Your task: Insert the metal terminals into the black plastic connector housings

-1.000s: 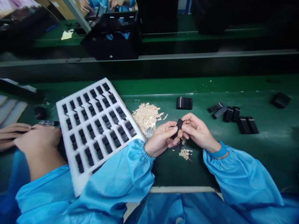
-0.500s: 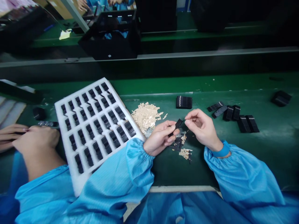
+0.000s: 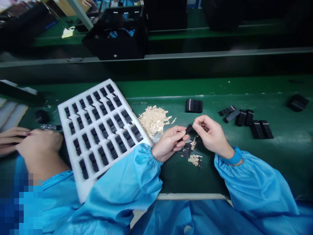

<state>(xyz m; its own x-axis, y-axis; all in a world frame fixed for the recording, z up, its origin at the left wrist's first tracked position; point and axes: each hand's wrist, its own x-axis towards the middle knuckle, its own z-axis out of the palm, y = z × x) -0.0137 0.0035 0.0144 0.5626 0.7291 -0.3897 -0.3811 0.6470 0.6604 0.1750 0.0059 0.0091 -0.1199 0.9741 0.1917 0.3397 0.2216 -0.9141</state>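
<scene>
Between thumb and fingers, my left hand grips a small black plastic part, tilted up to the right. My right hand is closed in a pinch at the part's upper end; whatever its fingertips hold is too small to make out. Below the hands lie a little heap of black pieces and a few pale flat strips. Left of my left hand is a large pile of pale flat pieces. A white foam tray with rows of black slotted parts lies under and beside my left forearm.
A block of stacked black parts stands beyond my hands. More black parts lie to the right, with a dark lump farther off. At left are a co-worker's hands. A black bin stands behind the ledge.
My right fingertips have come in closer to the end of the black part, narrowing the gap. The whole view has shifted slightly; the tray and piles stay in place.
</scene>
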